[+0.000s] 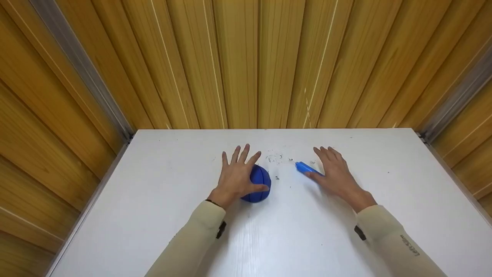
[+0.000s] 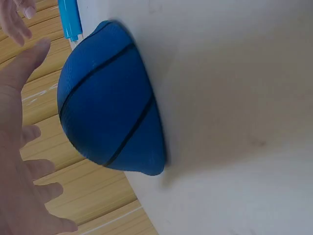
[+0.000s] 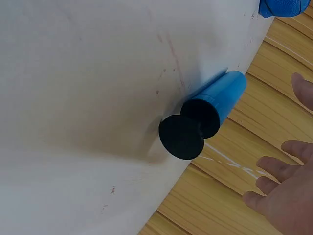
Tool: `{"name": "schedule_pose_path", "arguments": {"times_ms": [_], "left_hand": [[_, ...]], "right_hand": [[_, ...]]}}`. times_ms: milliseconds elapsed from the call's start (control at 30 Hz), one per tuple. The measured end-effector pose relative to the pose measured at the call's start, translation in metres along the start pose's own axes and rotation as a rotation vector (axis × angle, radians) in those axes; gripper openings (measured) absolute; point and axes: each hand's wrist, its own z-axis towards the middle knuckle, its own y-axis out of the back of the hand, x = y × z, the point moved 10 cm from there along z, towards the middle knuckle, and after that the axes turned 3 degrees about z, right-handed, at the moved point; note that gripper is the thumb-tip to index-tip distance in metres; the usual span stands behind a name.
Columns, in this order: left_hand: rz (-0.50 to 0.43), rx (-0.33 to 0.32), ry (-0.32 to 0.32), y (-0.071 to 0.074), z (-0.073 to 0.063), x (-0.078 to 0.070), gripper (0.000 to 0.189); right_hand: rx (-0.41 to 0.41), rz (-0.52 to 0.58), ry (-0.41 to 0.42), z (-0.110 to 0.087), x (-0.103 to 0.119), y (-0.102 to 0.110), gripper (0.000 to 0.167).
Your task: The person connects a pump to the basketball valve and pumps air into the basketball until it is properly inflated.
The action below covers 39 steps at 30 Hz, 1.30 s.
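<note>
My left hand (image 1: pixel 237 177) hovers with spread fingers over the left side of a blue ball (image 1: pixel 260 181). Black seam lines like a basketball's cross this ball (image 2: pixel 107 103), which looks deflated, its lower side flattened on the table. A gap shows between hand and ball in the left wrist view. To the right, my right hand (image 1: pixel 338 175) is held above a blue hand pump (image 1: pixel 305 167), fingers extended and thumb apart. The pump's tube (image 3: pixel 222 98) lies on its side, with a black disc handle (image 3: pixel 181 137) at its near end. Neither hand holds anything.
Both things lie on a white table (image 1: pixel 246 242) with dark scuff marks near its middle. Wood-patterned corrugated panels (image 1: pixel 238 65) rise behind the table and at both sides. Grey metal posts (image 1: pixel 88 73) stand at the corners.
</note>
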Motion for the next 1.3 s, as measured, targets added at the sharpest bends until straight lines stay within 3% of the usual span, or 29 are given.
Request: {"name": "schedule_pose_path", "arguments": {"times_ms": [333, 567, 967, 1300], "left_hand": [[-0.071, 0.074, 0.004, -0.026, 0.004, -0.006, 0.117], [-0.130, 0.090, 0.032, -0.041, 0.000, -0.004, 0.109], [-0.180, -0.017, 0.025, -0.034, 0.001, -0.004, 0.090], [-0.318, -0.158, 0.000, -0.025, -0.005, 0.002, 0.073]], "right_hand": [[0.109, 0.106, -0.174, -0.011, -0.031, -0.020, 0.086], [0.136, 0.177, -0.243, -0.018, -0.042, -0.025, 0.081], [0.082, 0.220, -0.253, -0.017, -0.049, -0.024, 0.040], [-0.017, 0.340, -0.241, -0.020, -0.041, -0.007, 0.039]]}}
